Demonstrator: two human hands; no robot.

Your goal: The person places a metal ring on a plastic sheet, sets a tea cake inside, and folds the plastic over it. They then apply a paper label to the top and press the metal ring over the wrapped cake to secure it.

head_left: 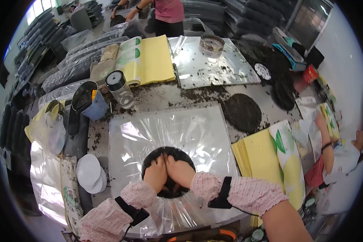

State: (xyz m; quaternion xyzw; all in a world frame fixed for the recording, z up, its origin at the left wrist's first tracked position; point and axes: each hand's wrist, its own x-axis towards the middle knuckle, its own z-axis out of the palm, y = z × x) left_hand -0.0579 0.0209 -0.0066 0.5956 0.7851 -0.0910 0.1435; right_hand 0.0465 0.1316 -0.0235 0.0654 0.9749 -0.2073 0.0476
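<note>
A dark, round, crumbly cake (170, 194) lies in the middle of a board covered with shiny clear plastic film (133, 129). The film is creased outward all around it. My left hand (155, 175) and my right hand (180, 172) meet over the cake, thumbs side by side. Their fingers curl down into the dark material, and the fingertips are partly hidden. Both forearms wear pink checked sleeves with black straps. Just beyond the board, to the right, lies another dark round cake (242, 113).
White discs (88, 171) are stacked left of the board. A blue jug (90, 101) and a lidded clear jar (121, 90) stand behind it. Yellow sheets (258, 159) lie at right, more yellow sheets (157, 58) at back. Co-workers are at the back (169, 12) and right (328, 157).
</note>
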